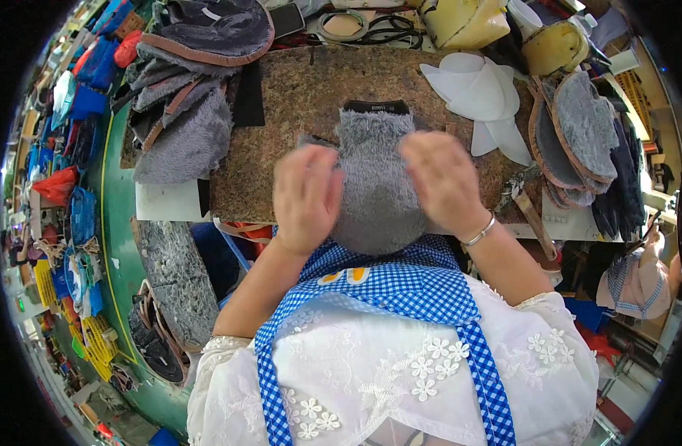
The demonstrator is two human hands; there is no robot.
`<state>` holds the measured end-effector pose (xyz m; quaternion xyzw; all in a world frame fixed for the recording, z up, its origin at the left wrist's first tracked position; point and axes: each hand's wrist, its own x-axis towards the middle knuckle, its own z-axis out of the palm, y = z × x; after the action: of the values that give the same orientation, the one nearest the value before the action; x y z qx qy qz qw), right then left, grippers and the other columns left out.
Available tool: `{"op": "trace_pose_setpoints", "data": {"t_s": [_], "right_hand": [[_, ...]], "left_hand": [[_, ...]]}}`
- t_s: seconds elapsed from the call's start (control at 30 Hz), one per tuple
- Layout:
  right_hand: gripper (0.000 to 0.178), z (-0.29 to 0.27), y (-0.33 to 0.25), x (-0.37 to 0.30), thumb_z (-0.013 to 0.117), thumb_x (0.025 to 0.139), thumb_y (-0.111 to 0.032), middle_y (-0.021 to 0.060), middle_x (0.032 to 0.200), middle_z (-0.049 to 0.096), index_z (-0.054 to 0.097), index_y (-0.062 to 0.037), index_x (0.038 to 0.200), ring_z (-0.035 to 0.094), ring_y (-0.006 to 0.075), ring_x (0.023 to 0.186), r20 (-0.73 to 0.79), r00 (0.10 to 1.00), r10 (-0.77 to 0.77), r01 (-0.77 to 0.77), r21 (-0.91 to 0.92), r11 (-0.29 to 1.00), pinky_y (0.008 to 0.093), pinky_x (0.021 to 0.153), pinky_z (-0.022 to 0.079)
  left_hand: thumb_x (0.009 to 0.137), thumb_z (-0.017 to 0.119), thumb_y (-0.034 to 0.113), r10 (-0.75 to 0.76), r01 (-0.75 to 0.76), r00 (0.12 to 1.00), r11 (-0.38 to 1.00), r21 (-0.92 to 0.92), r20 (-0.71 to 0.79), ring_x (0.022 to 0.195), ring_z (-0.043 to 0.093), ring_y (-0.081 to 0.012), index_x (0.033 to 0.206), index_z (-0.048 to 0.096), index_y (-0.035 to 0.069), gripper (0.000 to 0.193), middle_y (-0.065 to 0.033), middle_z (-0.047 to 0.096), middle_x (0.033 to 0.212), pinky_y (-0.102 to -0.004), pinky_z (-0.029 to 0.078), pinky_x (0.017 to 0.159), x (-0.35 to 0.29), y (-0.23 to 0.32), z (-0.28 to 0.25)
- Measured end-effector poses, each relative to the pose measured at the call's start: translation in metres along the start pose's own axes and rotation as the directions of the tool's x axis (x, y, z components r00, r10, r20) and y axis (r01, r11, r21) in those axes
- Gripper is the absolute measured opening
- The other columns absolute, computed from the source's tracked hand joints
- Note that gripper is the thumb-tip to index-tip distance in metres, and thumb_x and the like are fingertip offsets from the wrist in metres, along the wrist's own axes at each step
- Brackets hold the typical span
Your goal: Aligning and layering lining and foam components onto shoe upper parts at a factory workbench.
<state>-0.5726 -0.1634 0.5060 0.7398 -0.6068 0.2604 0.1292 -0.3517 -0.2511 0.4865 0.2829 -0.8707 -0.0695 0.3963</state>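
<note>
A grey fleece piece, wide and rounded at its near end, lies on the brown worktable in front of me. Its near end reaches past the table's edge toward my checked apron, and a black strip shows at its far end. Along its left side is my left hand, fingers pointing away from me. At its right side my right hand is raised, a bracelet on the wrist. Motion smears the fingers of both hands, so whether they grip the fleece cannot be told.
Left on the table stands a pile of grey fleece pieces with brown edging. White thin sheets lie at the back right, near more edged fleece pieces. A wooden-handled tool rests at the right edge. Yellow containers stand behind.
</note>
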Motion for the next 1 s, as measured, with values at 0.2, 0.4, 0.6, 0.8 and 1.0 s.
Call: {"op": "trace_pose_setpoints", "data": {"t_s": [0.2,0.4,0.6,0.8,1.0], "right_hand": [[0.027,0.017,0.011,0.027,0.07,0.074,-0.013,0.0136,0.095,0.064,0.062,-0.0029,0.098,0.061,0.0287,0.089,0.013,0.976,0.216,-0.21,0.302,0.93,0.0393,0.08,0.048],[0.045,0.007,0.002,0.028,0.074,0.074,-0.016,0.0154,0.095,0.065,0.055,-0.0013,0.113,0.064,0.0265,0.091,0.325,0.821,0.469,-0.556,0.639,0.532,0.0341,0.079,0.049],[0.043,-0.109,0.067,0.029,0.065,0.086,-0.025,0.014,0.118,0.059,0.054,-0.0032,0.121,0.053,0.0245,0.112,-0.424,0.683,0.595,-0.544,0.248,0.802,0.0337,0.099,0.037],[0.062,-0.198,0.2,-0.015,0.066,0.082,-0.046,0.0179,0.114,0.058,0.053,-0.0005,0.122,0.055,0.0339,0.105,-0.556,0.781,0.284,-0.624,-0.711,0.324,0.0418,0.091,0.043],[0.057,-0.115,0.186,-0.066,0.062,0.083,-0.048,0.0149,0.119,0.057,0.056,-0.0032,0.117,0.053,0.0328,0.111,-0.151,0.808,0.57,-0.492,-0.705,0.511,0.041,0.094,0.042]], "left_hand": [[0.073,0.068,0.002,0.101,-0.001,0.924,0.965,-0.262,0.369,0.102,0.056,-0.0316,0.105,0.06,0.005,0.033,-0.0123,0.058,0.111,-0.0386,0.047,0.086,0.005,0.024,-0.002],[0.077,0.065,0.001,-0.124,0.226,0.963,0.855,-0.467,0.239,0.087,0.061,-0.0253,0.097,0.061,0.004,0.02,-0.0105,0.062,0.096,-0.0324,0.05,0.073,0.023,-0.001,-0.006],[0.083,0.065,0.006,-0.313,0.218,0.919,0.91,-0.354,-0.239,0.079,0.059,-0.0116,0.104,0.059,0.003,0.022,-0.0055,0.061,0.094,-0.0258,0.049,0.067,0.114,-0.117,-0.035],[0.076,0.069,0.044,-0.193,0.383,0.891,0.807,0.45,-0.411,0.102,0.059,-0.0332,0.117,0.055,-0.002,0.064,-0.0193,0.061,0.111,-0.0418,0.045,0.091,0.228,-0.258,-0.052],[0.077,0.068,0.04,-0.631,0.682,0.718,0.555,0.476,-0.293,0.101,0.06,-0.0364,0.119,0.049,0.002,0.06,-0.0167,0.064,0.108,-0.0439,0.045,0.09,0.222,-0.247,-0.036]]}}
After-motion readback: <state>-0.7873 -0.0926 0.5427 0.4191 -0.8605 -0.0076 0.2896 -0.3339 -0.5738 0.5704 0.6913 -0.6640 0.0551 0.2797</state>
